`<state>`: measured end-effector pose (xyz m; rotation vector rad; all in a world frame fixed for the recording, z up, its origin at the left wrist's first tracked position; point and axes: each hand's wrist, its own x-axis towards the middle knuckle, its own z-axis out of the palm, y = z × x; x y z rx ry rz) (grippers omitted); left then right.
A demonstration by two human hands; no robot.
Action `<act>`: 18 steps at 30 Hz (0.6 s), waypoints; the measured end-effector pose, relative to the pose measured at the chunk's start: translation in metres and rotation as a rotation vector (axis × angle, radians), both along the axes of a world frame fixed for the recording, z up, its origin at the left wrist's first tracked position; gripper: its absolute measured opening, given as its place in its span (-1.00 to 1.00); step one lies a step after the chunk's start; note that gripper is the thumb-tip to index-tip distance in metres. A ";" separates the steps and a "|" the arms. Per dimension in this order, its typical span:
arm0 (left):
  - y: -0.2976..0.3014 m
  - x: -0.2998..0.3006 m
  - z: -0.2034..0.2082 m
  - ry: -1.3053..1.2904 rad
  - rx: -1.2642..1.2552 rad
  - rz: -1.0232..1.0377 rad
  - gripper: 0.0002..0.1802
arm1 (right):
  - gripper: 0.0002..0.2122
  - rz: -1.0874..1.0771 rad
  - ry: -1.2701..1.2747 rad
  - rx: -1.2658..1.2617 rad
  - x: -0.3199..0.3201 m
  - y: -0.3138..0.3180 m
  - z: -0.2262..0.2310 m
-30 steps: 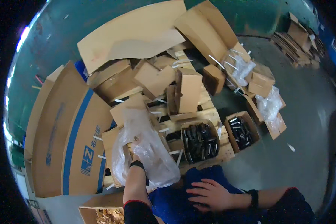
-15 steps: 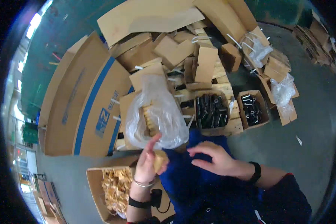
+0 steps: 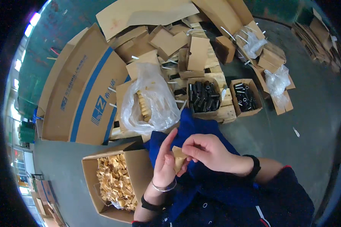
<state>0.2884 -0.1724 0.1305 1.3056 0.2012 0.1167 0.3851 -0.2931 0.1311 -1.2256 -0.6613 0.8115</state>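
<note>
In front of my body a small tan paper packet with a jagged top edge sits in my left hand. That hand's index finger points up, while its other fingers curl round the packet. My right hand comes in from the right, with thumb and fingertips pinched together at the packet's upper edge. At lower left stands an open cardboard box filled with crumpled tan paper pieces. Ahead, a clear plastic bag lies open around a row of stacked tan pieces.
A cardboard box of black tubular parts stands on a wooden pallet, with another such box right of it. A big carton with a blue stripe leans at left. Loose cardboard and plastic film lie beyond.
My right hand has moved left and down to the packet, its fingers now pinched at the edge. My left hand has shifted right with the packet. The view has tilted slightly.
</note>
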 end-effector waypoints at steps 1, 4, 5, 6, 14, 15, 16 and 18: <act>0.000 -0.002 -0.006 -0.012 -0.071 -0.030 -0.17 | -0.88 0.030 0.147 -0.008 -0.001 -0.001 -0.001; 0.010 -0.005 -0.020 -0.046 0.051 -0.041 -0.19 | -0.89 0.072 0.056 -0.030 0.002 -0.007 0.001; 0.014 -0.004 -0.023 -0.108 0.216 0.013 -0.20 | -0.89 0.077 -0.155 -0.041 0.007 -0.008 0.004; 0.017 -0.003 -0.024 -0.187 0.294 0.071 -0.32 | -0.89 0.080 -0.361 -0.057 0.013 -0.010 0.005; 0.007 0.007 0.025 -0.058 0.969 0.134 -0.88 | -0.89 0.053 -0.653 -0.032 0.021 -0.009 -0.004; 0.006 0.007 0.025 -0.079 0.983 0.147 -0.87 | -0.89 0.061 -0.634 -0.051 0.020 -0.011 0.000; 0.005 0.007 0.023 -0.099 0.996 0.158 -0.86 | -0.89 0.068 -0.616 -0.069 0.019 -0.012 0.002; 0.004 0.008 0.020 -0.178 1.055 0.183 -0.84 | -0.89 0.023 -0.646 -0.044 0.022 -0.011 -0.002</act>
